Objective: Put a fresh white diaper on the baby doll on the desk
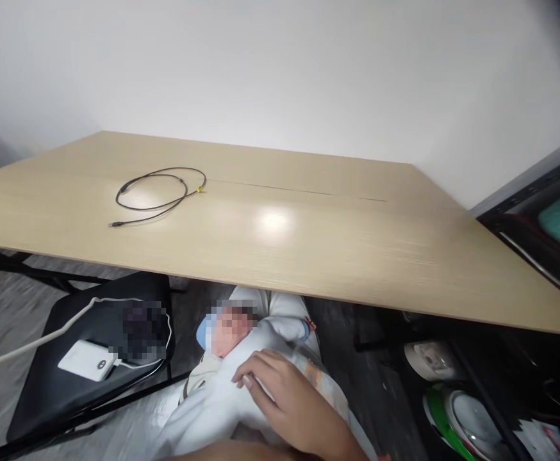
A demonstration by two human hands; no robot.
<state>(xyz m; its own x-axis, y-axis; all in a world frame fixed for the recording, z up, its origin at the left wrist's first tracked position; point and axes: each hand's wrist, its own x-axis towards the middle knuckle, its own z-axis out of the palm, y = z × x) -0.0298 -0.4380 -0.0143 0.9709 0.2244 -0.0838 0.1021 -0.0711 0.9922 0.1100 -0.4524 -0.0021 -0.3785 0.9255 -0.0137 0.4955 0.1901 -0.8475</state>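
Observation:
My right hand comes in from the lower right and lies over the pale clothing of a person held against my front. Its fingers are extended and lightly bent, resting on the cloth with nothing gripped. A bare forearm, apparently my left, crosses the bottom edge; the hand at its end is out of sight. The person wears a light blue cap, and a small hand shows at a blue cuff. Beyond them, a loosely coiled black cable with a yellow tag lies on the wooden table, apart from my hands.
On the left, a black chair holds a white power bank with a white cable plugged in. A dark shelf with a green-and-white round object stands low at right. A black-framed item sits at the table's right end.

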